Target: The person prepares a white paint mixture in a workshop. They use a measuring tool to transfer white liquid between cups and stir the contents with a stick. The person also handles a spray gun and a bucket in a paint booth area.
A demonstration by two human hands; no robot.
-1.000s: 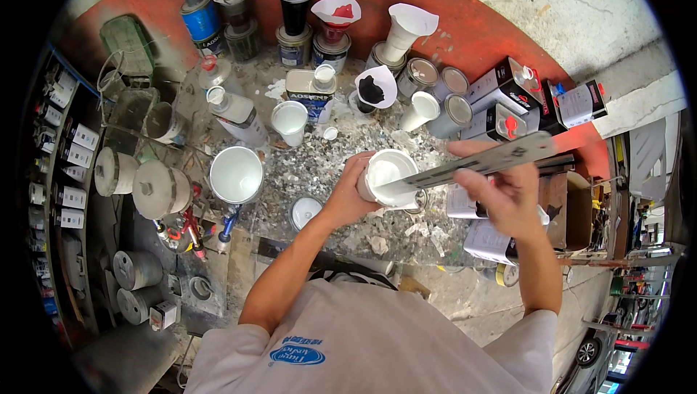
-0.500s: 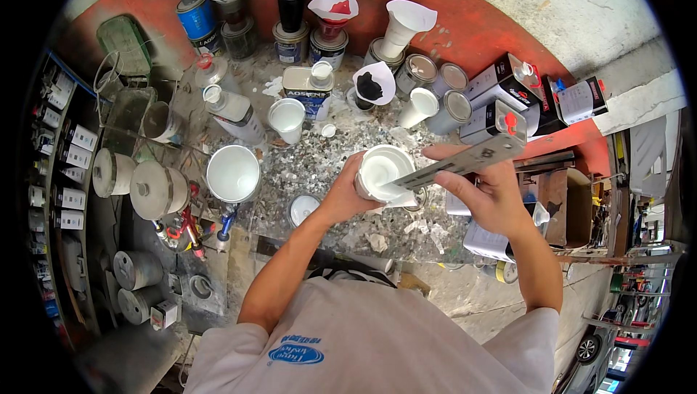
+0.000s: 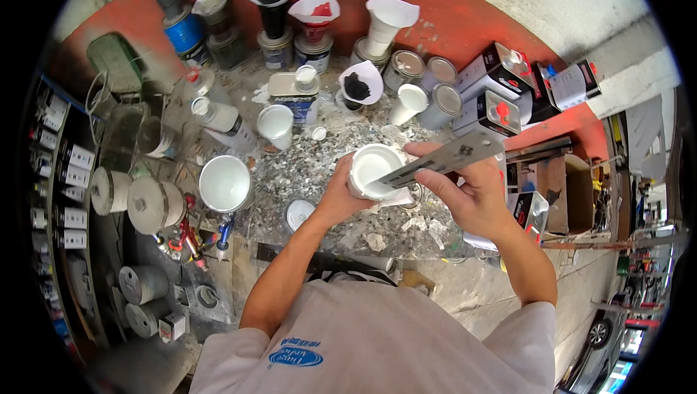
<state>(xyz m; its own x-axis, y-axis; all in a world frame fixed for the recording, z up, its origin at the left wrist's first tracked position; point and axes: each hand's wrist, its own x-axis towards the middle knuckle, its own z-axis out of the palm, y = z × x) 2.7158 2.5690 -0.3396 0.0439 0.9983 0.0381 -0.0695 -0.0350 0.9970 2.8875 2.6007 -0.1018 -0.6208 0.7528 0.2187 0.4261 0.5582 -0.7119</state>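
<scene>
My left hand (image 3: 341, 192) is wrapped round the side of a white plastic cup (image 3: 353, 176) with white paint (image 3: 372, 167) inside. Between the thumb and fingers of my right hand (image 3: 470, 202) is a flat metal mixing stick (image 3: 444, 159) with slots in it. The stick slants down to the left, its lower end inside the cup at the paint. Just beyond the cup stand a small white cup (image 3: 409, 106) and a dark cup topped with a paper strainer (image 3: 371, 77). A larger white cup (image 3: 276, 124) stands farther left.
A paint-spattered bench (image 3: 298, 176) carries a white bucket (image 3: 226, 158) and a round lid (image 3: 299, 214) to the left. Paint cans (image 3: 445, 100) and solvent tins (image 3: 485, 113) crowd the back right. Spray guns (image 3: 190, 241) hang at the left. Strainer-topped cups line the red wall (image 3: 450, 17).
The whole view has shifted a little. The stick has tilted slightly inside the cup, still in my right hand. My left hand keeps its hold on the cup.
</scene>
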